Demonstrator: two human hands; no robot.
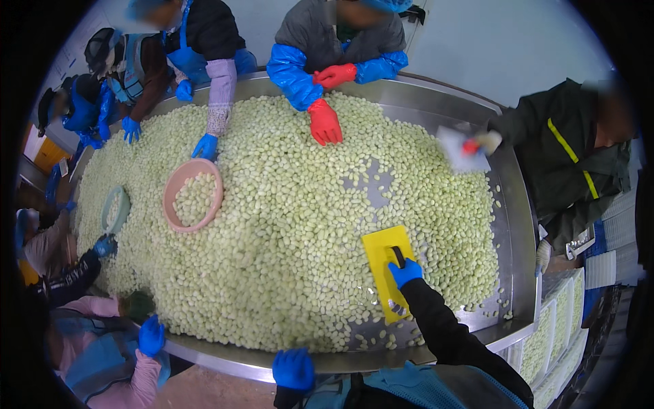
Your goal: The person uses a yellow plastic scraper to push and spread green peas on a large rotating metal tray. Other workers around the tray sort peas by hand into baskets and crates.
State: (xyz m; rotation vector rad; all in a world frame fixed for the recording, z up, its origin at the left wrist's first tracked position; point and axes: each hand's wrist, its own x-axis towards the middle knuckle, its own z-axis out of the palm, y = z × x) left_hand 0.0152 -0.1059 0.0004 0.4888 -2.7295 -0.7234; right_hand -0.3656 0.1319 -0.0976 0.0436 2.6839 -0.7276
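Observation:
My right hand [406,273], in a blue glove, grips the black handle [398,256] of a yellow plastic float [380,245]. The float's flat board lies among a wide heap of pale green oval fruits [286,220], which resemble grapes. Part of the board's lower end has a dark, shiny patch. My left hand [294,369], also gloved in blue, rests on the near rim of the steel sorting table [219,362]. Its fingers lie close together over the rim; whether they grip it is not clear.
Co-workers stand around the table. A pink basin [167,204] with fruits and a green basin [124,214] sit left in the heap. At right, a person holds a white board [454,148]. Fruit-filled plastic crates [549,332] stand beyond the lower right edge.

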